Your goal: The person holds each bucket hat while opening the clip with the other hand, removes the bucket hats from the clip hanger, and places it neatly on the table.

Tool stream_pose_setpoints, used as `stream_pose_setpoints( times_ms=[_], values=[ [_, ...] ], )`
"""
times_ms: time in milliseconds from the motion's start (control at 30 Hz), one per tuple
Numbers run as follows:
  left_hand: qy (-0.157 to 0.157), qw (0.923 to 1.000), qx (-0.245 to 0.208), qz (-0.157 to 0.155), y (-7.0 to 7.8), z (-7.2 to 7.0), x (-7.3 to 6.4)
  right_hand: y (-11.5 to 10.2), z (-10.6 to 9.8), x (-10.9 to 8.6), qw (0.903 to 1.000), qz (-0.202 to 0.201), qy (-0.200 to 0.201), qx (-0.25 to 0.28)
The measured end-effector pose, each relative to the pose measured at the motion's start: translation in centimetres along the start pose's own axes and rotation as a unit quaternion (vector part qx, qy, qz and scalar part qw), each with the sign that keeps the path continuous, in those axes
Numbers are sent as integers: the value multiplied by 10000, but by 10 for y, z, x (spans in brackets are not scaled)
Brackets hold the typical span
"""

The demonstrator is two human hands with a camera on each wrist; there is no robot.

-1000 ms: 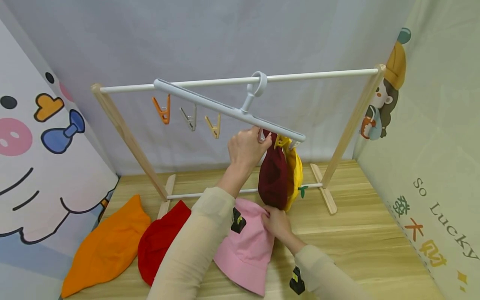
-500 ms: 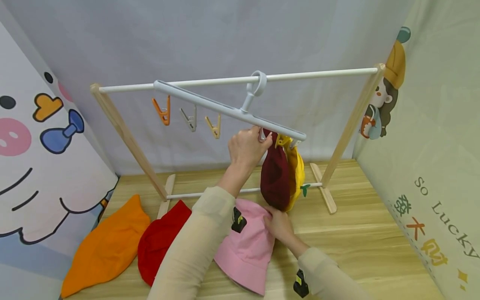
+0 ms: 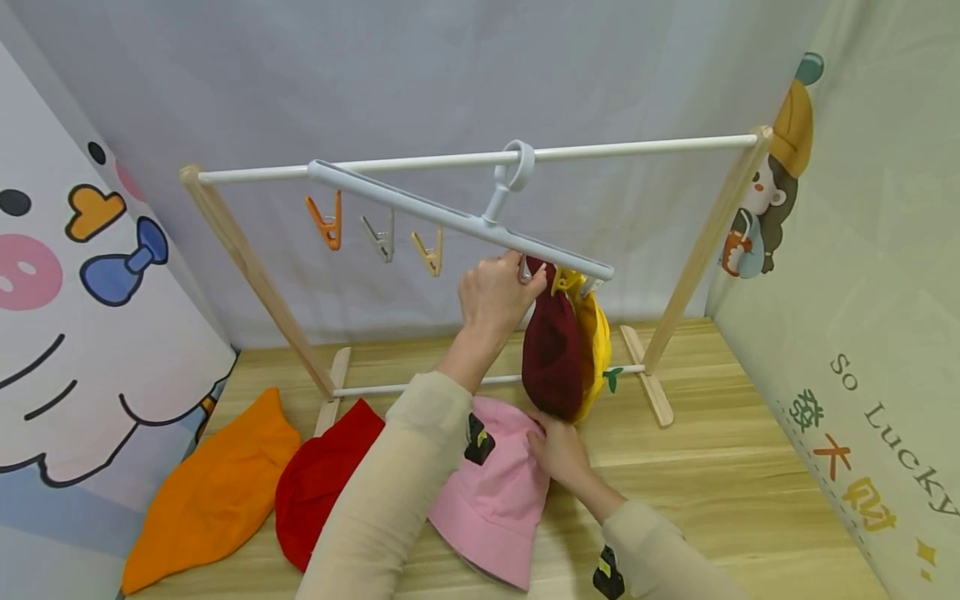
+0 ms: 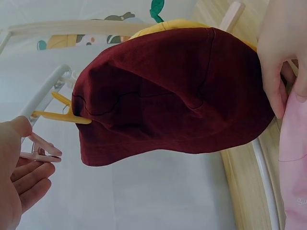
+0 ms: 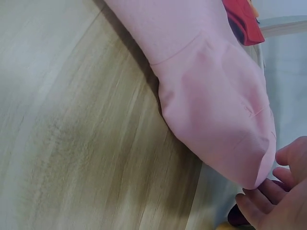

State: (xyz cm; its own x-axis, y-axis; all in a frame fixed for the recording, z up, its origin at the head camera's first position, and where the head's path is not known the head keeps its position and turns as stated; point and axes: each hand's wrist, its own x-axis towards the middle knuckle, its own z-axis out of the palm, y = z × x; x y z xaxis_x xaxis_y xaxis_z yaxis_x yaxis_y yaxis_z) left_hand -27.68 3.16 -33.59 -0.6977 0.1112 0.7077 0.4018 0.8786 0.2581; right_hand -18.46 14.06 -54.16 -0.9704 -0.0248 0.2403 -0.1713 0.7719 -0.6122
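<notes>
Pink was the bucket hat (image 3: 498, 500) whose far end I pinched between the thumb and fingers of my right hand (image 3: 561, 454), the brim slanting toward me above the wooden tabletop (image 3: 720, 500); whether any of it touched the wood, I could not tell. Higher up, my left hand (image 3: 497, 292) grasped a pale pink clip (image 4: 48, 145) between thumb and fingers, just under a tilted grey-blue hanger (image 3: 420, 202) hooked over the white rod (image 3: 637, 149) of a wooden rack (image 3: 257, 282). Just beside that clip, a maroon hat (image 3: 551, 354) hung from a yellow clip (image 4: 60, 116), with a yellow hat (image 3: 597, 350) directly behind it, a green leaf (image 3: 612, 379) on its side. On the hanger's other half, an orange clip (image 3: 332, 239), a grey clip (image 3: 386, 252) and a beige clip (image 3: 433, 266) dangled in a row. A red hat (image 3: 311, 487), partly covered by my left sleeve (image 3: 397, 483), and an orange hat (image 3: 217, 496) lay side by side on the tabletop to my left.
</notes>
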Motion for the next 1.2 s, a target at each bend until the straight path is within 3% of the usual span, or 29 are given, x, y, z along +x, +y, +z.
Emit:
stream_pose_setpoints(
  times_ms=[633,900,1067,1200],
  values=[
    [116,9999,-56,5,1,0,0,-14,-23,-2,9936,-931,604,199],
    [105,9999,-17,5,0,-1,0,-22,-34,0,9802,-1634,1114,112],
    [131,9999,-7,36,1,-2,-1,-26,-37,0,9632,-2250,1451,-249],
    [105,9999,26,55,2,-1,-1,-30,-38,1,9543,-2474,1657,-252]
  ],
)
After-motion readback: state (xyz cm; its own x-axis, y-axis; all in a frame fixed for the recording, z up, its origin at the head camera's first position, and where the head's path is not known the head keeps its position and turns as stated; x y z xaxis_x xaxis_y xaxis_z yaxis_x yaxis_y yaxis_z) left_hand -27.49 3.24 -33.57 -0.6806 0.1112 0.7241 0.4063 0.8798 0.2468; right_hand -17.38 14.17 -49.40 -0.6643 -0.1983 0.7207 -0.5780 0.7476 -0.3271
